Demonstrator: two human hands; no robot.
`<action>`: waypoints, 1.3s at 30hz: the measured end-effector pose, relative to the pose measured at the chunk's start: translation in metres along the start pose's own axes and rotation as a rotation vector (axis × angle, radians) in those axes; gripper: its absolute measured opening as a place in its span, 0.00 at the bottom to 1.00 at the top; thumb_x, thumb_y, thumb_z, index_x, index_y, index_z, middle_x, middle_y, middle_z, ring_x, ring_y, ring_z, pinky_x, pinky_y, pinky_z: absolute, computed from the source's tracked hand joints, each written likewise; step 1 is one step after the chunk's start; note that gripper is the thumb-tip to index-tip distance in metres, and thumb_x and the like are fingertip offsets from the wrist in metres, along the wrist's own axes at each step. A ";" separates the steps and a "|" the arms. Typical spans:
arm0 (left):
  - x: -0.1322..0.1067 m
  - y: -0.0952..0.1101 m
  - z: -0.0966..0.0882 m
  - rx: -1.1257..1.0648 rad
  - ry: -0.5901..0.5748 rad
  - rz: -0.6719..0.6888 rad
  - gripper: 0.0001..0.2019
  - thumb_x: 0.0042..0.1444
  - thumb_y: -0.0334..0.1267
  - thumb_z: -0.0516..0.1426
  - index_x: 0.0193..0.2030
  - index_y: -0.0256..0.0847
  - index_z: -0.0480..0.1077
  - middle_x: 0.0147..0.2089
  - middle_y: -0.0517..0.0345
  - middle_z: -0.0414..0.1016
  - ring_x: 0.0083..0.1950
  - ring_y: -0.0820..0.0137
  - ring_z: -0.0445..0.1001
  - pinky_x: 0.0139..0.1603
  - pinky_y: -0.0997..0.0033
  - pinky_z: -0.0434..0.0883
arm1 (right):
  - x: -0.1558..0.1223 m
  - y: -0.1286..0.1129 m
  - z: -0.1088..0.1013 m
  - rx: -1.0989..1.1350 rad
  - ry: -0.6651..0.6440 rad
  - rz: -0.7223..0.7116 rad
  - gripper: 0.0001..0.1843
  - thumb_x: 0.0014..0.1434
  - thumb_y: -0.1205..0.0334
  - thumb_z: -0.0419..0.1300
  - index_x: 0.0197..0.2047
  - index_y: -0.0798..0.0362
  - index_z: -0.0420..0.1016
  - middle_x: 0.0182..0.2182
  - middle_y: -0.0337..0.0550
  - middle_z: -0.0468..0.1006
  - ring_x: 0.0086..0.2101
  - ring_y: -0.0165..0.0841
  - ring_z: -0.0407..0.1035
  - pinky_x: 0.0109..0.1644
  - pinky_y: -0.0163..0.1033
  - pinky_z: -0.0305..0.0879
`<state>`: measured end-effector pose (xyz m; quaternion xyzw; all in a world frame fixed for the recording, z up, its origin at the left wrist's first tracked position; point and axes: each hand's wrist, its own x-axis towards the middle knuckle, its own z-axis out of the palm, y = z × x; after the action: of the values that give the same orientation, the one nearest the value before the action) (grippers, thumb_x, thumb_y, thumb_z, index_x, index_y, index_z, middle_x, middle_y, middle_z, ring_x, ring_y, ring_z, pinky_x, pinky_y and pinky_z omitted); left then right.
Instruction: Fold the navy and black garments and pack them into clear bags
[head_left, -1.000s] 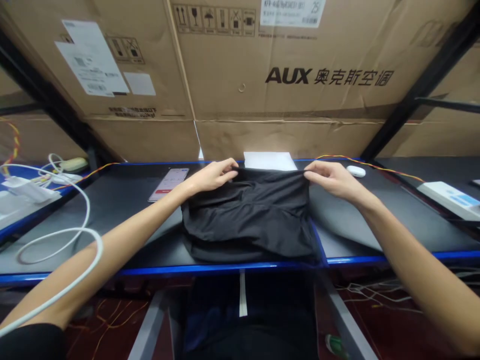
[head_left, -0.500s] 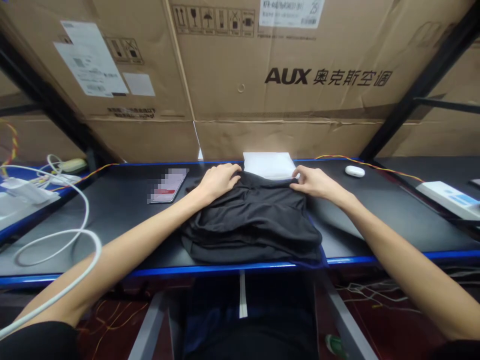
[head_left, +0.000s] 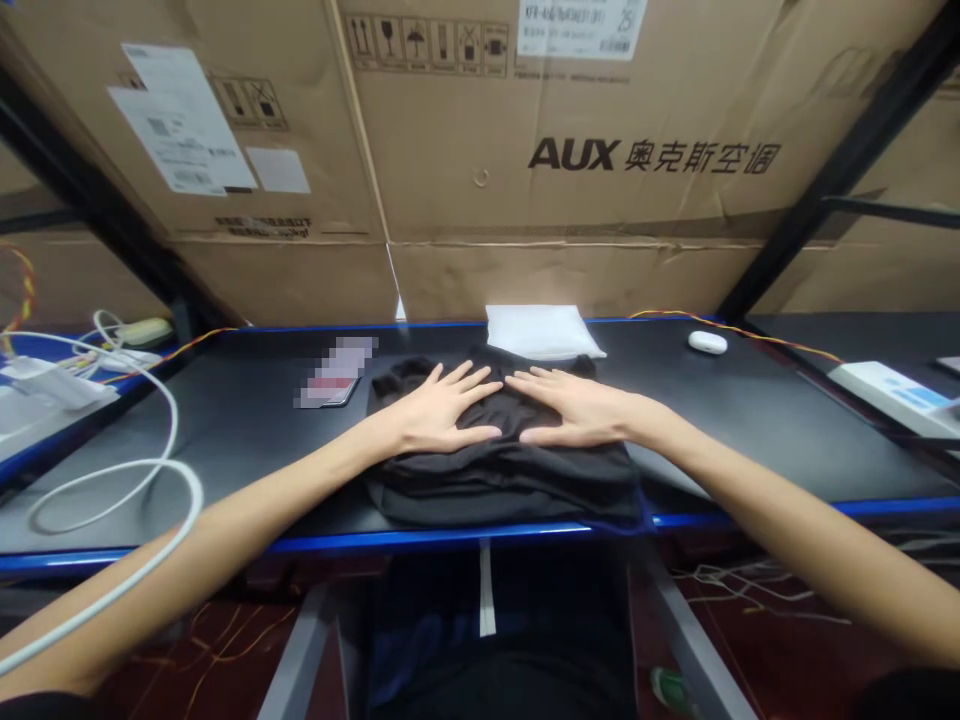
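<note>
A folded black garment (head_left: 495, 485) lies bunched on the dark tabletop close to its front edge. Both hands rest on top of it with palms down. My left hand (head_left: 442, 408) is open, fingers spread over the left and middle part of the cloth. My right hand (head_left: 574, 405) lies open too, its fingertips pointing left, close to those of the left hand. Neither hand grips the fabric. Just behind the garment sits a white packet (head_left: 541, 332). What kind of garment it is cannot be made out.
A phone (head_left: 334, 375) lies left of the garment, a white earbud case (head_left: 708, 343) at the back right. White cable (head_left: 176, 420) loops over the left side. A power strip (head_left: 896, 395) is at the right. A large cardboard box (head_left: 480, 120) stands behind the table (head_left: 247, 400).
Both hands have come from the garment's far corners toward its middle and nearer to me. The fingers, earlier at the far edge, now lie spread flat on the cloth.
</note>
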<state>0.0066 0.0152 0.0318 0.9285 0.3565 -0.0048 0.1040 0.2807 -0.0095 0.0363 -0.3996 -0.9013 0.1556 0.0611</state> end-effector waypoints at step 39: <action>-0.009 -0.003 -0.004 -0.032 -0.029 0.026 0.40 0.64 0.69 0.47 0.77 0.53 0.47 0.80 0.55 0.36 0.80 0.51 0.35 0.76 0.38 0.38 | -0.004 0.011 0.014 0.035 -0.023 0.035 0.49 0.60 0.29 0.57 0.76 0.43 0.50 0.76 0.44 0.44 0.73 0.51 0.35 0.76 0.63 0.30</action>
<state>-0.0022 0.0122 0.0360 0.9310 0.3430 -0.0114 0.1243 0.2873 -0.0090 0.0195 -0.4125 -0.8920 0.1768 0.0550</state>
